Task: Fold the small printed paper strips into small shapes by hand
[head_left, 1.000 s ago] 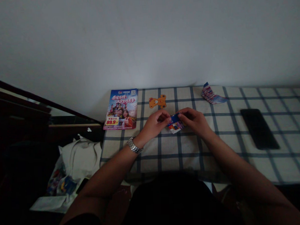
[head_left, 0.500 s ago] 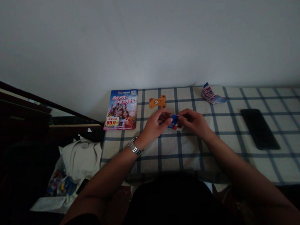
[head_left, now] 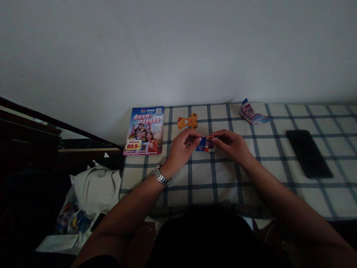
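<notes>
A small piece of printed paper (head_left: 206, 144), blue with a colourful picture, is stretched between my two hands just over the checked cloth. My left hand (head_left: 185, 147) pinches its left upper edge between thumb and fingers. At the right end, the fingers of my right hand (head_left: 232, 145) are closed on the same paper. Whether it is folded cannot be made out. Beyond my left hand lies an orange bear cutout (head_left: 187, 121). A stack of printed flyers (head_left: 145, 131) rests to the left of it.
Folded, pleated printed paper (head_left: 250, 112) lies near the wall at the back right. A black phone (head_left: 309, 153) is on the checked tablecloth (head_left: 264, 178) to the right. White and clear plastic bags (head_left: 95, 187) stand below the table's left edge.
The paper has turned from a tilted position to nearly level between my hands. My left fingers have closed from a looser curl onto its edge. The things around have not moved.
</notes>
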